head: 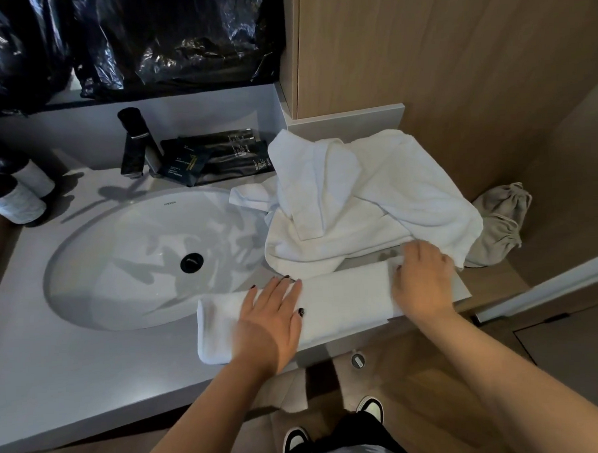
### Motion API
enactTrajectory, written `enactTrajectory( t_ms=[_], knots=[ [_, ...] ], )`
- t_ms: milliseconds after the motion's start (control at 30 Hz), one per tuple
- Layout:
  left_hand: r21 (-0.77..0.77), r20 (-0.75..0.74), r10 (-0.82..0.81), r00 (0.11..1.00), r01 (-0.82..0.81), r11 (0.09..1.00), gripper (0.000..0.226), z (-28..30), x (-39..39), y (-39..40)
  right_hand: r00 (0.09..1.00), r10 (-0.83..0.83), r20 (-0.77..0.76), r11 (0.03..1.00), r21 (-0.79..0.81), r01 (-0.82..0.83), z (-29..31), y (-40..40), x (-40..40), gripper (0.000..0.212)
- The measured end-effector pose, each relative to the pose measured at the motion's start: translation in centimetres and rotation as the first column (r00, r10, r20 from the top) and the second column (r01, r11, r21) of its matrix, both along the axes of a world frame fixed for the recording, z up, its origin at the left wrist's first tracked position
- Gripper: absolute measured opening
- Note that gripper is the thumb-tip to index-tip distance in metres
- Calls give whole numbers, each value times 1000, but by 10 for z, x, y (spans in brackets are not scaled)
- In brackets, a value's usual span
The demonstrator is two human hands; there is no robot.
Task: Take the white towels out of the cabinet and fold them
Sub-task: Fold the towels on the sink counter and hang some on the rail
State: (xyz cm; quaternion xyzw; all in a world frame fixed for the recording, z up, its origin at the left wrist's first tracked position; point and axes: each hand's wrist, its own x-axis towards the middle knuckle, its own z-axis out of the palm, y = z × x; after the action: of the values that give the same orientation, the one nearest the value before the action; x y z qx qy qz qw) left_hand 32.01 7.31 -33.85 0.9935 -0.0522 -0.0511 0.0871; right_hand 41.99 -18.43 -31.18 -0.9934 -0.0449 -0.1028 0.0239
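Note:
A white towel [345,296], folded into a long strip, lies along the front edge of the grey counter [92,382]. My left hand [270,316] lies flat on its left half with the fingers straight. At the strip's right end my right hand [423,282] has its fingers curled down at the towel's edge; they are blurred. Behind the strip a heap of loose white towels [368,196] covers the counter's right side.
An oval white sink [96,255] with a black drain fills the left of the counter. A black faucet [133,144], dark sachets [219,158] and bottles [15,194] stand behind it. A grey drawstring bag [499,224] lies at the far right by the wooden wall.

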Motion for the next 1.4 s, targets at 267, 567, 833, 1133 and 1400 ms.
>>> enactTrajectory(
  t_ms=[267,567,833,1133,1400],
  knots=[
    [45,-16,83,996,-82,996,62,2,-4,-2,776,604,-181,797,154,-584,-26,88,-58,56],
    [64,-40,248,968,-245,967,85,2,-23,31,815,450,-364,873,-15,-488,-32,32,-16,82],
    [45,-42,218,975,-216,975,92,4,-27,57,879,295,-374,941,-45,-335,-31,-15,-3,94],
    [-57,-2,77,997,-77,995,75,5,-32,75,841,290,-457,949,21,-316,-29,-30,15,98],
    [-81,50,75,996,-71,994,77,2,-34,76,934,98,-344,991,124,-59,-29,-7,-7,85]
  ],
)
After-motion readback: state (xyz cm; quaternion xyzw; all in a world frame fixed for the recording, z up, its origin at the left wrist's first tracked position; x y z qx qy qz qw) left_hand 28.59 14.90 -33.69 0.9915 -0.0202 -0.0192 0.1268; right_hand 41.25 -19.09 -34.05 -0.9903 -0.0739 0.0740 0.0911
